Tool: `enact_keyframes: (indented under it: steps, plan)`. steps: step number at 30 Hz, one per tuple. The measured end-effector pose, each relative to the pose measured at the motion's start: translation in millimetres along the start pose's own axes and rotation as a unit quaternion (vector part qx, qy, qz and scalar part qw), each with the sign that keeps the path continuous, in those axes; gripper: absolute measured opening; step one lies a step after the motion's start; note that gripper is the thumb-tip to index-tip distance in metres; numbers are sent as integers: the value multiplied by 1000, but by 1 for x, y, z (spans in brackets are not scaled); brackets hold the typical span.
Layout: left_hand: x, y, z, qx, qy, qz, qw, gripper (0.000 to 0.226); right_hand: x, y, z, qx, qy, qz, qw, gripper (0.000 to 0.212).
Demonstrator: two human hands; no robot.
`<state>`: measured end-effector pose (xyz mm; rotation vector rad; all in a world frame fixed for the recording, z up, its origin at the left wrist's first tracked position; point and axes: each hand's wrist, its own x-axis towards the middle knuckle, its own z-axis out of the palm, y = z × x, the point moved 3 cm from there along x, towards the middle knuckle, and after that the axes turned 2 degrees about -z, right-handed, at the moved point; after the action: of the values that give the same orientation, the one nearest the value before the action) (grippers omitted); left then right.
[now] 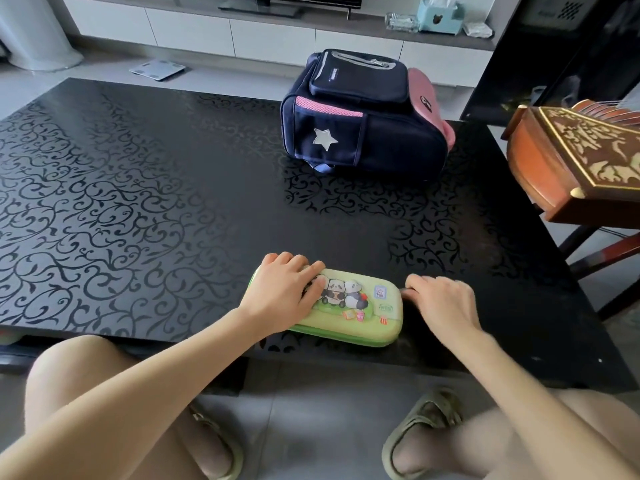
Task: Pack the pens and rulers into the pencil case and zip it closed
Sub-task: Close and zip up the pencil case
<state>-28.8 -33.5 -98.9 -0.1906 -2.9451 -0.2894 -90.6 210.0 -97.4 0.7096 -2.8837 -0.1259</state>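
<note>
The left hand [284, 292] is lying flat on the left half of the pencil case [374, 306], fingers spread and fairly straight over the panda picture, pressing the lid down. The right hand [440, 299] is sitting at the case's right end with its fingers curled in against the rounded corner. A small dark tab is showing just at the fingertips [412, 284], and I am guessing that is the zip pull, but I cannot tell whether the fingers are actually pinching it or only touching the edge.

The case itself is lying lid-down and shut at the near edge of the black patterned table [138, 202], right in front of the person's knees. Beyond the case, towards the far side, a navy and pink backpack [363, 116] is standing well apart from it.

No pens or rulers are showing anywhere around the case, so the packing is looking done to me. The seam along the case's near side is looking closed. What is remaining, as I am judging it, is running the zip round the right end, if it is not home already.
</note>
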Motion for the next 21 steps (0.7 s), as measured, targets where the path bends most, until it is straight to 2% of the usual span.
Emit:
enact_keyframes:
  steps: [3, 5, 8, 10, 11, 12, 14, 15, 17, 21]
  plan:
    - [2, 1, -1, -7, -11, 19, 1000, 49, 47, -5, -2, 84, -102, -107, 985, 18]
    - [4, -1, -2, -16, -17, 28, 999, 50, 63, -19, -9, 92, -158, -152, 971, 16]
    - [5, -4, -2, -21, -34, 36, 999, 51, 61, -35, -24, 127, -173, -114, 970, 28]
    - [6, -5, -2, -33, -38, 25, 998, 53, 42, -48, -39, 266, -158, -86, 947, 38]
    - [8, -6, -3, -55, -33, 11, 998, 55, 28, -58, -45, 317, -176, -90, 928, 51]
    - [11, -8, -4, -85, -23, -13, 996, 54, 14, -70, -47, 304, -196, -115, 925, 69]
    - [19, -12, -9, -151, 12, -74, 986, 40, -8, -85, -37, 154, -192, -178, 953, 98]
    - [24, -14, -13, -169, 31, -97, 980, 33, -14, -88, -30, 103, -162, -193, 962, 102]
    - [32, -14, -19, -174, 59, -117, 976, 26, -19, -83, -18, 87, -119, -175, 973, 98]
    - [50, -6, -30, -148, 103, -92, 979, 25, -17, -31, -11, 69, -84, -98, 989, 93]
